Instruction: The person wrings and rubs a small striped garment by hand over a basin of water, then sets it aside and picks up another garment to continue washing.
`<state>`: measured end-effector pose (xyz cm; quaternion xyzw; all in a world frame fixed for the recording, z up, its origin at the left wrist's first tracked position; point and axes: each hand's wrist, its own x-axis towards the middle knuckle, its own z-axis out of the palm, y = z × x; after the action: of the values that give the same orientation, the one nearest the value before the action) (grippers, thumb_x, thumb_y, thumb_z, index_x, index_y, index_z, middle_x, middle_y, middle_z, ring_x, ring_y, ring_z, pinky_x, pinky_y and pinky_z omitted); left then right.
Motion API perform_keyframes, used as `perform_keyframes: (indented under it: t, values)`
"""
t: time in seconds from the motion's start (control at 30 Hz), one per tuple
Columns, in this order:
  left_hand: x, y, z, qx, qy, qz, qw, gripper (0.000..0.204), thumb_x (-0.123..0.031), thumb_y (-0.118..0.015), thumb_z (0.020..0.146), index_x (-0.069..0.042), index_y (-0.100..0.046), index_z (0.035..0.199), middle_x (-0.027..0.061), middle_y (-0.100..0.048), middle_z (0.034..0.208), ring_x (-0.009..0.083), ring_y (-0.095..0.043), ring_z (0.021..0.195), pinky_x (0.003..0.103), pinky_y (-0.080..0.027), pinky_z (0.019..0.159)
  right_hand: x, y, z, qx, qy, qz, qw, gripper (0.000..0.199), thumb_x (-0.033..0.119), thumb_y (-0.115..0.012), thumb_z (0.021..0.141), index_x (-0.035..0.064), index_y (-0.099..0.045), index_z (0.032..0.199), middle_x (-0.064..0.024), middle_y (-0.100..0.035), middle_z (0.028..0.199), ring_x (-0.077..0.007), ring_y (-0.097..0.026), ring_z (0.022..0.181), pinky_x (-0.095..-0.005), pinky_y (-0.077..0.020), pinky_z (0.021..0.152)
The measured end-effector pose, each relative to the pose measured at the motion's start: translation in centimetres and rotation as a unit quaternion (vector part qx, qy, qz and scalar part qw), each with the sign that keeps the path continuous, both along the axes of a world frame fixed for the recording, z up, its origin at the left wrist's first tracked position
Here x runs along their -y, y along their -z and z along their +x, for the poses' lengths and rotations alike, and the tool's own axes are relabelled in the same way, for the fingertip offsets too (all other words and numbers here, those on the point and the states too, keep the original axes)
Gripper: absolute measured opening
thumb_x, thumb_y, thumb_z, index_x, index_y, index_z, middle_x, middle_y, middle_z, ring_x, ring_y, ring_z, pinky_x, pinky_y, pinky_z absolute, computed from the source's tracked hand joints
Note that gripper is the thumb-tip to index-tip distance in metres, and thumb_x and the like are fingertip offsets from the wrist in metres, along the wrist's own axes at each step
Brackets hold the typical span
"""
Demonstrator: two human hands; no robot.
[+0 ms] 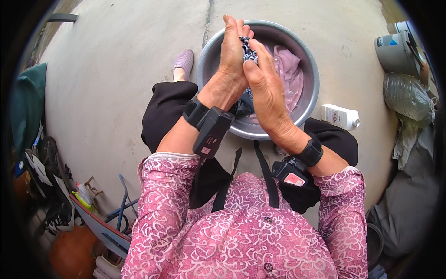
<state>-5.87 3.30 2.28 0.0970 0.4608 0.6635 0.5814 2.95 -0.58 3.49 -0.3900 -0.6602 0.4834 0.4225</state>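
Over a round grey metal basin (310, 100), my left hand (231, 58) and my right hand (265, 88) are brought together palm to palm. A dark blue and white patterned cloth (248, 50) is pressed between them, its bunched part showing by the fingers. The left fingers and thumb point away from me, and the right hand closes against the cloth from the other side. In the basin lies a pink garment (288, 72), to the right of my hands. Dark cloth (245, 104) also shows below my wrists, partly hidden by them.
A white bottle (340, 116) lies on the concrete floor (125, 60) right of the basin. Buckets (397, 53) and a large clear plastic jug (406, 95) stand along the right edge. Shoes (60, 216) and a blue-framed object (121, 204) crowd the left side.
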Motion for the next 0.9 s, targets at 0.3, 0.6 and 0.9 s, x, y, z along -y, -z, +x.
perform_keyframes:
  t: [0.3,0.6,0.9]
  values:
    - [1.5,-1.1,3.4,0.085,0.195,-0.009,0.977,0.069,-0.060,-0.024,0.091,-0.006,-0.031,0.134,0.0132,-0.038,0.133,0.0221,-0.034,0.126,0.037,-0.028,0.104,-3.6,1.3,1.7,-0.001,0.079,-0.065,0.995,0.049,0.039,-0.038,0.093,-0.0025,-0.049,0.116,-0.0180,-0.053,0.115,-0.0270,-0.052,0.104,-0.0344,-0.0393,0.089]
    - [2.8,-1.3,4.9,0.041,0.193,0.031,0.980,0.060,-0.055,-0.026,0.093,-0.005,-0.046,0.119,0.0067,-0.048,0.118,0.0169,-0.046,0.108,0.031,-0.037,0.095,-7.0,2.2,2.5,0.016,0.154,-0.012,0.988,0.050,0.042,-0.040,0.092,-0.0026,-0.054,0.110,-0.0203,-0.056,0.108,-0.0341,-0.051,0.106,-0.0360,-0.0384,0.091]
    - [1.1,-1.2,0.6,-0.004,0.090,0.025,0.996,0.083,-0.066,-0.029,0.086,-0.001,-0.021,0.138,0.0162,-0.032,0.138,0.0241,-0.035,0.126,0.037,-0.036,0.100,-1.0,0.2,0.3,0.013,0.002,0.072,0.997,0.057,0.044,-0.037,0.093,-0.0010,-0.041,0.127,-0.0205,-0.044,0.128,-0.0310,-0.040,0.121,-0.0366,-0.0288,0.100]
